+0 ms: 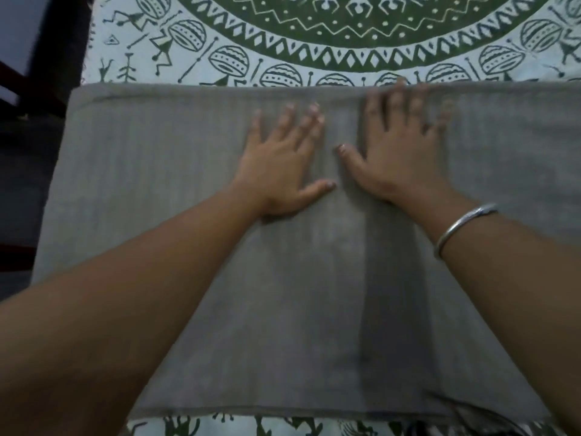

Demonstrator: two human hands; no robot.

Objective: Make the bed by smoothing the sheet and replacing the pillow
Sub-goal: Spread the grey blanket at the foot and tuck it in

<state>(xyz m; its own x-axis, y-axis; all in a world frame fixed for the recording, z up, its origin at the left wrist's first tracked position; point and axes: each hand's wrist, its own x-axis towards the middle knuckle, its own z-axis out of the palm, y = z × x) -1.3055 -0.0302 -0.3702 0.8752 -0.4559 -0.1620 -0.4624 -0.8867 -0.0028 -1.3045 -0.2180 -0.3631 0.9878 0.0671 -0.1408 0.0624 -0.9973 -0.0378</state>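
Note:
A folded grey blanket [151, 171] lies flat across the bed, over a white sheet with a green tribal print [314, 42]. My left hand [283, 162] rests palm down on the blanket near its middle, fingers spread. Just to its right, my right hand [399, 143] also presses flat on the grey cloth, its fingertips reaching the blanket's far edge. That hand is slightly blurred. A silver bangle [462, 228] circles my right wrist. No pillow is in view.
The bed's left edge drops to a dark floor [22, 184], with a dark frame post [59, 42] at the upper left. More printed sheet [251, 427] shows below the blanket's near edge.

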